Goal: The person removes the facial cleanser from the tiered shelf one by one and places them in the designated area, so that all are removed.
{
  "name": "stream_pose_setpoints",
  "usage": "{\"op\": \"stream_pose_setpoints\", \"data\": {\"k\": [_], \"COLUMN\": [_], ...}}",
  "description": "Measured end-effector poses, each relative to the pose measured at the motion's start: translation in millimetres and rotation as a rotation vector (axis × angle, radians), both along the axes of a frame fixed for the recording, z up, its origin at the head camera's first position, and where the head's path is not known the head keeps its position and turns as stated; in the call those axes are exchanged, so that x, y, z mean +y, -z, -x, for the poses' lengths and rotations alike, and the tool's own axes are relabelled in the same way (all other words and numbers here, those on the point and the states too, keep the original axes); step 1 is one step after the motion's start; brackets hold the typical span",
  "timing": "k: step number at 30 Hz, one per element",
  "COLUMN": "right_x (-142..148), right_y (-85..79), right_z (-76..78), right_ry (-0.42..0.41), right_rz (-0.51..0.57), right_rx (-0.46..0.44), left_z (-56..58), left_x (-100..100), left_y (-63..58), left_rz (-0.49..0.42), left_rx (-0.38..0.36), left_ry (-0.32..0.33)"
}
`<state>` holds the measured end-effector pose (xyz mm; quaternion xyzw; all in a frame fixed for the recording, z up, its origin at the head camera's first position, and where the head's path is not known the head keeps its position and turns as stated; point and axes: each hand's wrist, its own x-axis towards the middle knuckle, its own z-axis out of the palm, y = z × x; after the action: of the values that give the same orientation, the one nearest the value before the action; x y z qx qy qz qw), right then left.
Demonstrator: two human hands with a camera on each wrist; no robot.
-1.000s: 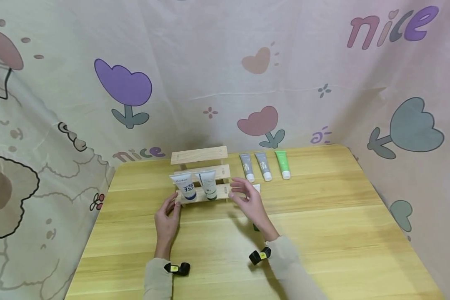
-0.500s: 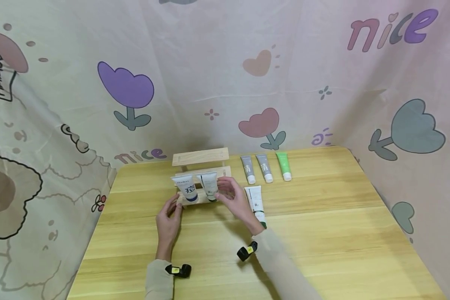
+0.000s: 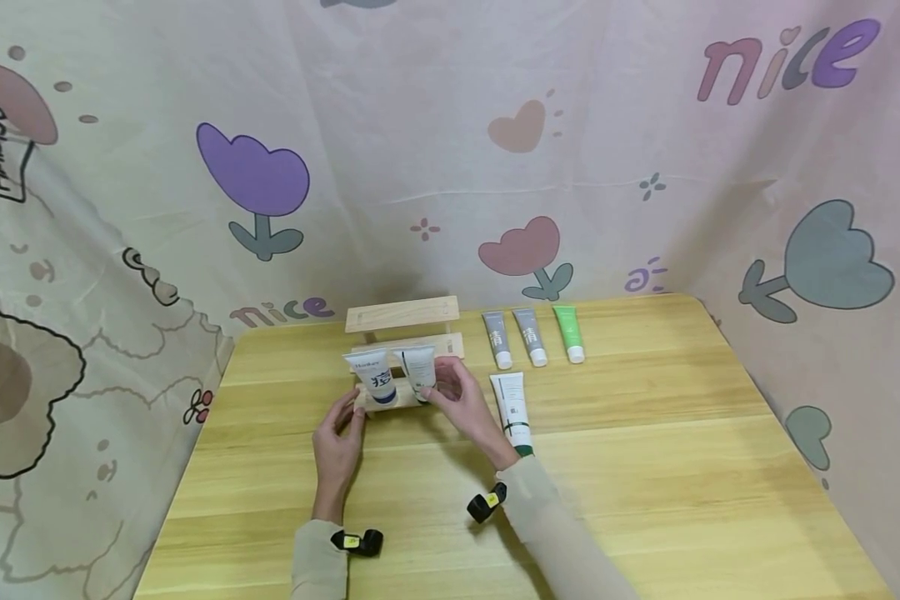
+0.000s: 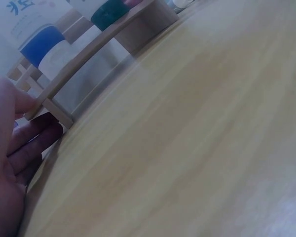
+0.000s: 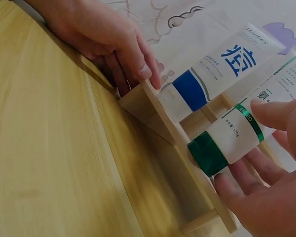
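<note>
A three-tier wooden rack (image 3: 401,313) stands near the back of the table. On its lowest step two tubes stand cap down: a white tube with a blue band (image 5: 222,69) at left and a white tube with a green cap (image 5: 237,136) to its right. My left hand (image 3: 337,454) grips the left end of that step, thumb on the board and fingers beneath it, as the left wrist view shows. My right hand (image 3: 467,410) holds the green-capped tube low down, its thumb on the front and its fingers behind.
Another white tube with a green cap (image 3: 513,407) lies on the table right of my right hand. Behind it lie a grey tube (image 3: 497,337), a second grey tube (image 3: 528,335) and a green tube (image 3: 567,329). A printed curtain (image 3: 390,167) hangs behind the table.
My right hand has moved left from the rack's right end to the green-capped tube and taken hold of it. The lying white tube has come into view. My left hand stays on the rack.
</note>
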<state>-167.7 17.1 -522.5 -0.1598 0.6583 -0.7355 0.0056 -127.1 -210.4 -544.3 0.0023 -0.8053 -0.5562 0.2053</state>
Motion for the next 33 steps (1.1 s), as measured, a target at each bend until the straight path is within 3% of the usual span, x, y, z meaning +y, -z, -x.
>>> {"op": "stream_pose_setpoints", "data": {"k": [16, 23, 33], "right_x": [6.3, 18.1, 43.9], "right_y": [-9.1, -18.0, -25.0], "right_z": [-13.3, -25.2, -44.8], "right_ry": [0.024, 0.081, 0.2], "right_rz": [-0.049, -0.054, 0.031], "right_rx": [-0.059, -0.045, -0.073], "left_z": [-1.9, -3.0, -2.4], "left_x": [1.8, 1.9, 2.1], "left_y": [-4.3, -5.3, -4.6], "left_rz": [0.004, 0.007, -0.02], "left_rx": [-0.039, -0.055, -0.035], "left_ry": [-0.009, -0.005, -0.001]}}
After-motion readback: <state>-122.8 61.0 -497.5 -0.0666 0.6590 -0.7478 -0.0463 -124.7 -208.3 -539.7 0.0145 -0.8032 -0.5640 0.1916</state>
